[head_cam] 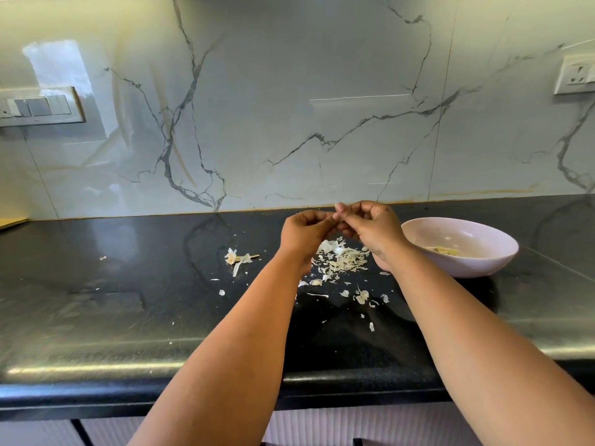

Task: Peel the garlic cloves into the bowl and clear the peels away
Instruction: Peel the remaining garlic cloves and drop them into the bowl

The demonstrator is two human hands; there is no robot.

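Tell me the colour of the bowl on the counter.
The bowl is pale lilac-pink, plain with no pattern, seen in the head view.

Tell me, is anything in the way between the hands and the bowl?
Nothing visible is. The bowl sits on the counter just right of the right hand, with bare counter between. The peel pile lies below both hands, left hand included, not in that path.

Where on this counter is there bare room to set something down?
Bare: the counter left of the garlic stem, and behind the bowl. Crowded: the peel pile under both hands and the scraps in front of it.
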